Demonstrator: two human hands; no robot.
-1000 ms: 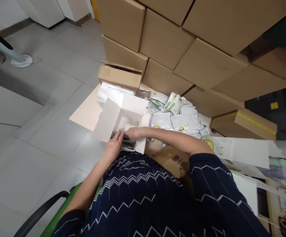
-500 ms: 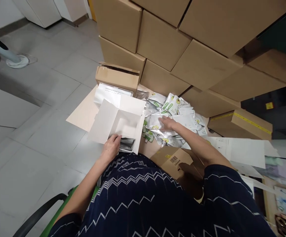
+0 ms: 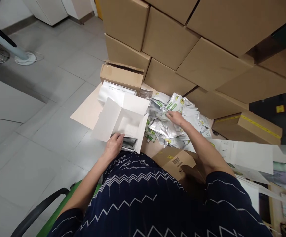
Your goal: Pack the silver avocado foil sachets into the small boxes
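An open white carton (image 3: 130, 123) stands in front of me, its flaps spread outwards. Over its near left side my left hand (image 3: 115, 144) is curled, fingertips inside against a few silvery sachets (image 3: 129, 142) at the near end. The carton's far part shows its bare white bottom. To the right lies a loose heap of white and silver foil sachets (image 3: 167, 128) with green print. My right hand (image 3: 174, 118) is closed on the right end of one sachet (image 3: 158, 114), slightly blurred, at the top of the heap.
Stacked brown cardboard boxes (image 3: 170, 36) form a wall behind the heap. A smaller brown box (image 3: 122, 75) and white packaging (image 3: 110, 92) stand behind the carton. An open brown box (image 3: 179, 163) sits close to my lap, with white sheets (image 3: 246, 153) at the right.
My right hand, earlier spread on the heap, has closed on a sachet and raised it slightly. My left hand stays at the carton. The whole view has shifted a little.
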